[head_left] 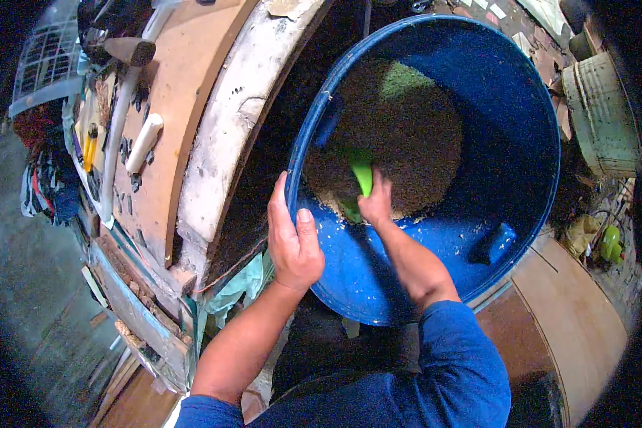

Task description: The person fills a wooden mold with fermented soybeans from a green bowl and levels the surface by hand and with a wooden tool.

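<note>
A large blue plastic drum (435, 282) stands tilted in front of me, its open mouth facing up. Loose brown grainy material (414, 135) lies in its bottom, with a pale green patch at the far side. My right hand (376, 198) reaches deep inside, closed on a bright green scoop (364, 176) whose far end is dark and partly hidden in the material. At the drum's near-left rim, my left hand (296, 246) holds on, fingers along the outside and thumb toward the inside.
Left of the drum are a worn white board (217, 135) and a wooden tabletop (185, 93) with a white cylindrical piece (145, 143) and a hammer-like tool (130, 50). A pale metal container (600, 118) stands at right, above a green object (610, 244). Wooden panels (571, 303) lie at lower right.
</note>
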The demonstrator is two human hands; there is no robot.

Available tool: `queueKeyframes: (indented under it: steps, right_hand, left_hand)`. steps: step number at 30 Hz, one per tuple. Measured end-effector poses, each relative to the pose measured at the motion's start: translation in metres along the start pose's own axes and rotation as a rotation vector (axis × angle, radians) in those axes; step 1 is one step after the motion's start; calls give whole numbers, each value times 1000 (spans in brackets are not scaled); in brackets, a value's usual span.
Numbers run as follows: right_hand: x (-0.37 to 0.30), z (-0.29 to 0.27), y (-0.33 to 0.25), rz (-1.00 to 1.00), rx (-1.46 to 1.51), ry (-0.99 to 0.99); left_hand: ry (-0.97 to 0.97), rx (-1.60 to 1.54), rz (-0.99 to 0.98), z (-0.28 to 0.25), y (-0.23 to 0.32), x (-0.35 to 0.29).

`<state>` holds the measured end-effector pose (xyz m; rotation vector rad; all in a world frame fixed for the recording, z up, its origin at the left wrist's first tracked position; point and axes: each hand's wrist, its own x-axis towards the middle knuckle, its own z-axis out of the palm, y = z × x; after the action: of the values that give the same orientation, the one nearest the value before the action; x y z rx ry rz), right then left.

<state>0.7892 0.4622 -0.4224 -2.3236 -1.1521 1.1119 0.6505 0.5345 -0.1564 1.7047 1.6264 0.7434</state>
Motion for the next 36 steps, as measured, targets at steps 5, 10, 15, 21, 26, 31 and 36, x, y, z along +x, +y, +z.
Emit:
queueKeyframes:
  steps: [5, 10, 15, 21, 26, 31, 36]
  right_hand:
    - [-23, -24, -33, -115, 134, -136]
    - [-27, -88, -39, -30, 270, -308]
    - [-57, -175, -40, 325, 783, -542]
    - [-125, -217, -51, 334, 911, -340]
    - [-198, -272, -69, 360, 1079, -149]
    - [-253, -315, -80, 302, 1271, 124]
    - [-286, -301, -106, 186, 1383, 310]
  left_hand:
    - [12, -20, 1, -2, -2, -2]
    - [35, 36, 41, 0, 0, 0]
    - [61, 11, 42, 0, -3, 0]
    - [48, 29, 8, -2, 1, -3]
    - [-70, 49, 5, -25, -9, -32]
    - [-210, -136, 26, -48, 36, -128]
    - [-462, -811, -215, -17, 106, -189]
